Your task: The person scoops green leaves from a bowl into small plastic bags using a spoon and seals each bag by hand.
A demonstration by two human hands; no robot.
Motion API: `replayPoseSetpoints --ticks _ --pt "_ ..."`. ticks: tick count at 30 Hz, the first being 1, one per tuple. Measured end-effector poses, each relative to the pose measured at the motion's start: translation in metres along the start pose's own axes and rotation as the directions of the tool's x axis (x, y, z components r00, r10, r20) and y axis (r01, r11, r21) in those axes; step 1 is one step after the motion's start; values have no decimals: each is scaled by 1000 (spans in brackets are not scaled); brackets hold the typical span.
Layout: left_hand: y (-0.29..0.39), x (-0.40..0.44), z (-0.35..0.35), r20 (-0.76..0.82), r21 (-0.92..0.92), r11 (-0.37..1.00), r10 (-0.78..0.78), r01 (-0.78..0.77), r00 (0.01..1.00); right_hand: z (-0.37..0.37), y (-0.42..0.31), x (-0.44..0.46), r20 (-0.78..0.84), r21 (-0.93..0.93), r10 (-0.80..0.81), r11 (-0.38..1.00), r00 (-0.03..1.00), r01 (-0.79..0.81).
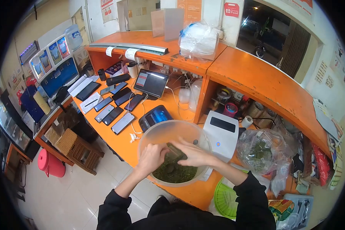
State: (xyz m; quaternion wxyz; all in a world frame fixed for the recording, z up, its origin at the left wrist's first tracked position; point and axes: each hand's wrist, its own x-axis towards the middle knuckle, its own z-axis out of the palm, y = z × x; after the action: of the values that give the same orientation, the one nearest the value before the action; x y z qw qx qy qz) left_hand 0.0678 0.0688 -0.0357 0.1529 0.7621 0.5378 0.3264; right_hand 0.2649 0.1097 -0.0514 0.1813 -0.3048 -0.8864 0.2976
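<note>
A bright green round lid (223,197) sits by the near edge of the orange worktop (195,193), to the right. Left of it, at the same edge, stands a big see-through tub (151,134) with chopped green bits (172,175) in the bottom. Both hands are inside the top of the tub. The left hand (152,156) has its fingers curled in, and the right hand (195,154) grips a small greenish block (175,153), too blurry to name. Right of the tub are a white machine (220,134) and a clear bag (262,149) with green inside. Behind the tub sits a black machine (155,117). Phones (122,123) lie toward the worktop's left edge, and a tablet (151,82) stands near the back edge
</note>
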Motion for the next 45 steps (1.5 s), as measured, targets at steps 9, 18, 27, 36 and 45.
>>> replayPoseSetpoints --ticks 9,18,27,36,45 --pt "3 -5 -4 -165 -609 793 -126 0 978 -25 -5 6 -108 636 202 767 973 -89" --pt "35 -17 -20 -37 -717 697 -61 16 997 -29 -66 1 -398 622 75 755 914 208" --pt "43 -24 -21 -189 -882 463 -172 -91 967 -24 -81 -13 -561 470 55 842 826 264" --pt "57 -27 -29 -289 -549 823 -21 -147 957 -18 -89 -18 -616 288 -60 911 785 296" --pt "60 -26 -10 -149 -792 595 31 -138 988 -24 -81 -42 -658 163 -81 955 748 247"
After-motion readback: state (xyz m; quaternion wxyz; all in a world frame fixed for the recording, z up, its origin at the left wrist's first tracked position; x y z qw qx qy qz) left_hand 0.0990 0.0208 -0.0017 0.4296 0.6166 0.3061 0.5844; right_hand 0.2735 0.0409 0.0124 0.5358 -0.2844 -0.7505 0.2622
